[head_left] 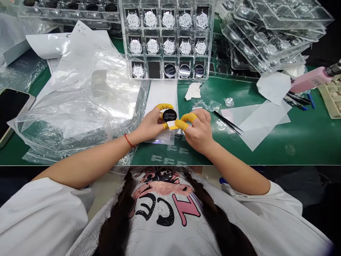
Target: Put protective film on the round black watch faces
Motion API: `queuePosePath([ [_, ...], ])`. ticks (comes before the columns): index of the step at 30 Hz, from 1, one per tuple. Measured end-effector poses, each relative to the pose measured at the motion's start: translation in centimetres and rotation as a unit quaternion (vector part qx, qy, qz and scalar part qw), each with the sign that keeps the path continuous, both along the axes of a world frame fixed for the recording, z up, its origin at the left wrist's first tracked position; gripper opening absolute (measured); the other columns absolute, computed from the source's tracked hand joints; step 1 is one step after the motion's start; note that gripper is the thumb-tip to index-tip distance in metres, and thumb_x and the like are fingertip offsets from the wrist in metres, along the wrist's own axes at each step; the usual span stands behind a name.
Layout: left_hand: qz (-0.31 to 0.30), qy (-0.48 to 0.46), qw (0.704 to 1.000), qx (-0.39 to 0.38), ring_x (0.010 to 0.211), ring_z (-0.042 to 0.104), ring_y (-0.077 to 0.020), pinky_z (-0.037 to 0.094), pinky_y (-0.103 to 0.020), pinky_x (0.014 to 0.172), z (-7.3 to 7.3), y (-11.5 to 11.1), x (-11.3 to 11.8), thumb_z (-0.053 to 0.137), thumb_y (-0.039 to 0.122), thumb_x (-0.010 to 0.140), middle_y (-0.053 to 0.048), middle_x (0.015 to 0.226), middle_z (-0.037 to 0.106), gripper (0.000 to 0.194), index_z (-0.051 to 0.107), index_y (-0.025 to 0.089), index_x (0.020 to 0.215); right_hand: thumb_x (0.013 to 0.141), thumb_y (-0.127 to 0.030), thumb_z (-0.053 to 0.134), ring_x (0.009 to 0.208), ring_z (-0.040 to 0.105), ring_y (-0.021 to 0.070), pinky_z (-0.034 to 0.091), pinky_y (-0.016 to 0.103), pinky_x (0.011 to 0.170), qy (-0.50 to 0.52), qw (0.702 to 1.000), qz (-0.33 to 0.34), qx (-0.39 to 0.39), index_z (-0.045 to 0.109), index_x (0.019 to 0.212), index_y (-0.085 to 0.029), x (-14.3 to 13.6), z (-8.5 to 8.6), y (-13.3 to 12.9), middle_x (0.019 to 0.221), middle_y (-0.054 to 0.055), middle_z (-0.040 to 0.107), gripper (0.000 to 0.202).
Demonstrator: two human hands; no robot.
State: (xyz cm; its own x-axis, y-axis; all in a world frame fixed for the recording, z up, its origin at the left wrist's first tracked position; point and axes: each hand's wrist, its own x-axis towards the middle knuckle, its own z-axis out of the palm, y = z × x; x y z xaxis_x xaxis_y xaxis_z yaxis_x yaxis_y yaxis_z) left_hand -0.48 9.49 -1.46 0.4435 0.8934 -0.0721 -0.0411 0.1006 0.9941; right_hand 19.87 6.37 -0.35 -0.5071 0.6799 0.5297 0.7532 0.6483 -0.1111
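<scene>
Yellow finger cots cover some fingertips of both hands. My left hand point(153, 122) grips a round black disc point(169, 115) with small white print, held between thumb and fingers. Right beside it, my right hand point(196, 126) pinches a small white and yellow strip point(173, 126) against the disc's lower edge. Beyond the hands stands a clear compartment tray point(141, 67) with rows of round watch pieces; one bottom-row compartment shows only a black square point(153, 69). Under the hands lie a white sheet point(162, 93) and a clear film with white printed text point(170, 149).
Clear plastic bags point(80, 92) cover the left, beside a phone point(14, 103). Stacked clear trays point(269, 39) rise at the back right. Black tweezers point(228, 122), translucent sheets point(253, 124), pens point(299, 100) and a pink bottle point(310, 79) lie to the right.
</scene>
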Motion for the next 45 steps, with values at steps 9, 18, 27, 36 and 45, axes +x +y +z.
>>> queuePosePath([
  [9, 0.011, -0.003, 0.999, -0.035, 0.077, 0.068, -0.0125, 0.054, -0.027, 0.072, 0.6, -0.2, 0.2, 0.077, 0.019, 0.072, 0.001, 0.088, 0.067, 0.057, 0.046, 0.020, 0.119, 0.096, -0.031, 0.050, 0.095, 0.060, 0.0204, 0.047, 0.041, 0.092, 0.151, 0.983, -0.027, -0.104, 0.065, 0.111, -0.028, 1.5, -0.2, 0.9, 0.102, 0.005, 0.070, 0.021],
  [18, 0.024, 0.017, 1.000, 0.006, 0.083, 0.069, -0.0128, 0.053, -0.029, 0.083, 0.8, -0.5, 0.2, 0.076, 0.023, 0.077, 0.002, 0.089, 0.067, 0.053, 0.049, 0.022, 0.123, 0.089, -0.037, 0.053, 0.115, 0.054, 0.0349, 0.042, 0.057, 0.102, 0.117, 0.947, -0.228, -0.192, 0.073, 0.102, -0.015, 4.8, 0.8, 5.7, 0.112, 0.017, 0.066, 0.033],
  [27, 0.084, 0.016, 0.996, -0.022, 0.090, 0.072, -0.0195, 0.053, -0.038, 0.091, 0.9, -0.2, 0.4, 0.074, 0.023, 0.078, -0.004, 0.086, 0.074, 0.078, 0.033, 0.016, 0.144, 0.092, -0.019, 0.054, 0.077, 0.057, 0.0147, 0.050, 0.032, 0.079, 0.166, 0.940, -0.022, -0.297, 0.058, 0.117, -0.019, -5.8, 4.6, 9.8, 0.081, 0.000, 0.058, 0.025],
  [36, 0.059, 0.021, 0.997, -0.049, 0.093, 0.072, -0.0162, 0.050, -0.036, 0.098, 0.8, -0.1, 0.3, 0.067, 0.020, 0.083, -0.005, 0.090, 0.077, 0.039, 0.058, 0.016, 0.120, 0.097, -0.018, 0.045, 0.109, 0.053, 0.0298, 0.039, 0.042, 0.089, -0.064, 0.971, -0.142, -0.181, 0.066, 0.111, -0.011, -10.5, 4.0, 19.0, 0.115, 0.017, 0.062, 0.026],
  [45, 0.073, 0.027, 0.996, -0.036, 0.091, 0.073, -0.0199, 0.053, -0.040, 0.096, 1.9, -0.2, 0.3, 0.062, 0.015, 0.082, -0.008, 0.087, 0.076, 0.028, 0.059, 0.014, 0.110, 0.090, -0.011, 0.055, 0.115, 0.055, 0.0268, 0.040, 0.041, 0.098, -0.231, 0.963, 0.004, -0.137, 0.067, 0.110, -0.009, -15.5, 6.0, 18.3, 0.114, 0.015, 0.067, 0.024],
])
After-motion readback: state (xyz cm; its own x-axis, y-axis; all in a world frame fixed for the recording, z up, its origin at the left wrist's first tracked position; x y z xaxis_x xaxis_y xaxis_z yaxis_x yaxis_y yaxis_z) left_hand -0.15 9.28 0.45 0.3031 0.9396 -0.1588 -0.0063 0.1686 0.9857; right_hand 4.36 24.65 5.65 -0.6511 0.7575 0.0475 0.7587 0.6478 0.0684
